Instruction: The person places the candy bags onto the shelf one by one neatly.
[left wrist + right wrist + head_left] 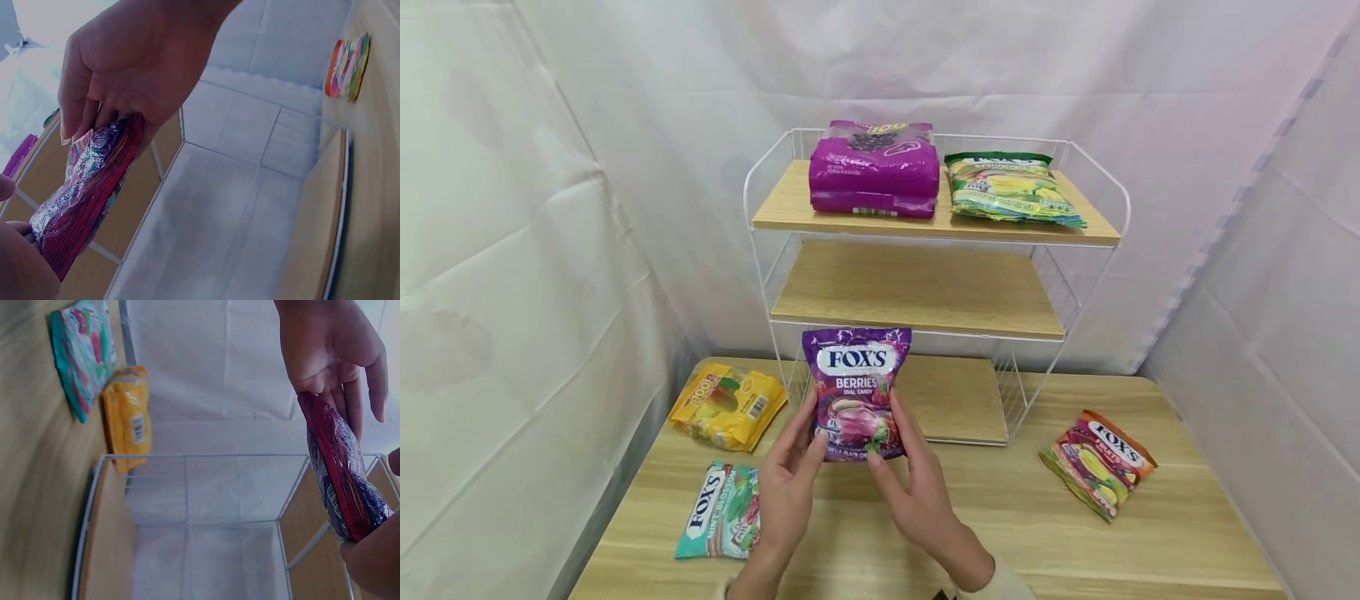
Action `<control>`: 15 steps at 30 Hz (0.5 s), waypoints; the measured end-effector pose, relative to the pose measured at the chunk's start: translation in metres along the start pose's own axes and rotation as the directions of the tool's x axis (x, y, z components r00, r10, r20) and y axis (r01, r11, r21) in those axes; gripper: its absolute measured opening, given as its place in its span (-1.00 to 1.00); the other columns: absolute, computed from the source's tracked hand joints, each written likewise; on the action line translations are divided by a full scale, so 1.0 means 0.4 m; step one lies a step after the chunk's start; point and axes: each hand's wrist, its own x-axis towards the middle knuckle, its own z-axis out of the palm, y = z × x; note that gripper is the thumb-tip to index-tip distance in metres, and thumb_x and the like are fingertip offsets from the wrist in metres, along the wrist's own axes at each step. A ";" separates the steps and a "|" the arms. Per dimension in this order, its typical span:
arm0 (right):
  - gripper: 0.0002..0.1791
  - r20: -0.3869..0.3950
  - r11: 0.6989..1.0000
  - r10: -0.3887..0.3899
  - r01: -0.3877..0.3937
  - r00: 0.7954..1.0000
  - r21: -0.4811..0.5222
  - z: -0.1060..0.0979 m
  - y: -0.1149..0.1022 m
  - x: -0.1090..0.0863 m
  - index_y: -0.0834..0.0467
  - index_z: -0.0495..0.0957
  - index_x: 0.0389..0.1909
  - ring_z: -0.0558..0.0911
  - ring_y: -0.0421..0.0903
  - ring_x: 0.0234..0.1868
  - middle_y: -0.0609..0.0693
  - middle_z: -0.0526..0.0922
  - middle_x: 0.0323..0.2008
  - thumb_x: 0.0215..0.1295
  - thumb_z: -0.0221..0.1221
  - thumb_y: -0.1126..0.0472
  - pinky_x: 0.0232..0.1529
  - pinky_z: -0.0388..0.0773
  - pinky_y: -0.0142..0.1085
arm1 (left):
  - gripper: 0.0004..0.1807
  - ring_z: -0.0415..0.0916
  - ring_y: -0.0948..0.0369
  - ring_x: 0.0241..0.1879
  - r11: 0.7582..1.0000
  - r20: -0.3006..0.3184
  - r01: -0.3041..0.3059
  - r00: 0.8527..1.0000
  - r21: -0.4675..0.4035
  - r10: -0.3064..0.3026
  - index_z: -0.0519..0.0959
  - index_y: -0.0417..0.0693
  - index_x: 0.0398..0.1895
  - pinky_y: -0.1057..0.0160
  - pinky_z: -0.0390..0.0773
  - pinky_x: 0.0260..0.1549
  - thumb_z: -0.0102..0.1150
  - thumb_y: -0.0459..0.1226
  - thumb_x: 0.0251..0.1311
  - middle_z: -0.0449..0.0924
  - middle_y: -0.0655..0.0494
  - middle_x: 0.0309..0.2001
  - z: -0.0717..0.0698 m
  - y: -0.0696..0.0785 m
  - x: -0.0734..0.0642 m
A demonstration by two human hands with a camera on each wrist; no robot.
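Observation:
In the head view, a purple bag of Fox's Berries candy (856,392) is held upright in front of the shelf rack, its printed front facing me. My left hand (786,492) grips its left edge, thumb on the front and fingers behind. On the opposite edge, my right hand (921,500) holds it the same way. Seen from the side in the left wrist view, the candy bag (87,194) is plump and crinkled, spanning both hands. The right wrist view shows the bag's red back seam side (344,469).
A white wire rack with wooden shelves (917,287) stands behind. Its top shelf bears purple packs (874,171) and green candy bags (1011,190). On the table (865,542) lie a yellow bag (727,407), a mint Fox's bag (721,510) and a Fox's Fruits bag (1101,462).

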 end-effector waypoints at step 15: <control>-0.19 -0.001 0.999 -0.016 0.016 1.000 -0.048 0.011 -0.068 0.134 0.19 -0.12 0.50 -0.03 -0.03 0.47 0.03 -0.11 0.50 0.33 0.07 0.43 0.38 0.07 -0.09 | -0.50 0.19 0.17 0.35 0.982 0.035 -0.162 0.987 0.099 0.159 0.32 -0.07 0.37 0.32 0.30 0.20 0.02 -0.39 0.36 0.28 0.09 0.36 -0.023 0.052 0.134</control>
